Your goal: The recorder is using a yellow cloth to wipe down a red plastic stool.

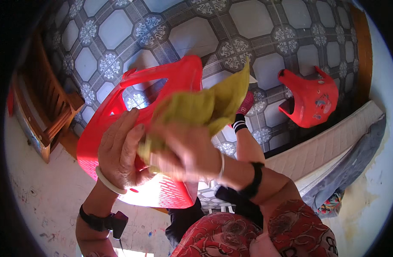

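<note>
A red plastic chair (183, 72) is held tilted in front of my body, with openings in its frame and a slotted panel low down. My left hand (121, 149) holds the chair, its fingers stretched along the red plastic and its thumb towards the slots. A crumpled yellow-green cloth (227, 96) is bunched in my right hand (186, 151), against the chair. That hand and part of the cloth are blurred. Together they hide the chair's middle, so the exact contact there cannot be seen.
A small red plastic chair (321, 102) with a cartoon picture lies on the patterned tile floor (196, 35). At the left stands a wooden chair (60, 122). A padded mat (324, 144) and grey fabric (353, 157) lie along the right wall. My foot in a pink shoe (246, 103) is beyond the cloth.
</note>
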`<state>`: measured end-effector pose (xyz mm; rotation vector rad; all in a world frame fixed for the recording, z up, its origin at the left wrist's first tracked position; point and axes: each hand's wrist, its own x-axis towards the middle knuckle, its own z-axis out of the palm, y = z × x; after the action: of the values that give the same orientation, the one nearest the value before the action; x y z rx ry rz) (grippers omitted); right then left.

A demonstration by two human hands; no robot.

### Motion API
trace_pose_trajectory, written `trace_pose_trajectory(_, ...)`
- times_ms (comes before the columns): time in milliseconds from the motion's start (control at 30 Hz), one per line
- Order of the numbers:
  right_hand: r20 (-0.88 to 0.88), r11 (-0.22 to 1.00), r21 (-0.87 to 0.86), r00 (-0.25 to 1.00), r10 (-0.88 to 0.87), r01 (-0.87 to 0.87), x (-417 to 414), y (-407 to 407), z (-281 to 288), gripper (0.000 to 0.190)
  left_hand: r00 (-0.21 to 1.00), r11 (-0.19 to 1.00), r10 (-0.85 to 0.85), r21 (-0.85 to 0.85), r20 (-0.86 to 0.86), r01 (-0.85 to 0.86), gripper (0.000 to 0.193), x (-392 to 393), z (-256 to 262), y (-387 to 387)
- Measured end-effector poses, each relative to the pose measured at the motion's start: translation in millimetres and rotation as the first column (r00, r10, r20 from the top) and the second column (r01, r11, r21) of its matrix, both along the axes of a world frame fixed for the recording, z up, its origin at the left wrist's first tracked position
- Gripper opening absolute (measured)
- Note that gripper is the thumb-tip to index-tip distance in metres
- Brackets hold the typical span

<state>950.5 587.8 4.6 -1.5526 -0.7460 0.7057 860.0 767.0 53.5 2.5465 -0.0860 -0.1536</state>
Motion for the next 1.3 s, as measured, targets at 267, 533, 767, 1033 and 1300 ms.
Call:
trace_pose_trajectory(267,0.416,0.921,-0.374,0.868,0.270,-0.107,66,4,-255,0.024,0.874,0.874,0.486,0.007,0.003,-0.486,0.075,-48,-1,17)
trace_pose_trajectory(533,-0.001,0.930,-0.048,0.931,0.365,-0.364,46,36,-6,0.018,0.572,0.581,0.810,0.041,-0.127,-0.813,0.084,-153,0,58)
trace_pose_trajectory(767,0.193,0.978,-0.195,0.974,0.115,-0.077,26,37,-121,0.023,0.732,0.714,0.681,0.215,0.010,-0.667,0.078,-108,2,100)
trace_pose_trajectory(1033,0.105,0.959,-0.266,0.986,0.132,-0.100,-53,0,-149,0.018,0.944,0.901,0.327,0.317,-0.044,-0.298,0.085,-90,8,157)
trace_pose_trajectory(1300,-0.099,0.854,-0.488,0.962,-0.256,0.178,-99,-15,-200,0.017,0.948,0.928,0.298,0.268,-0.109,-0.260,0.090,-82,-8,159)
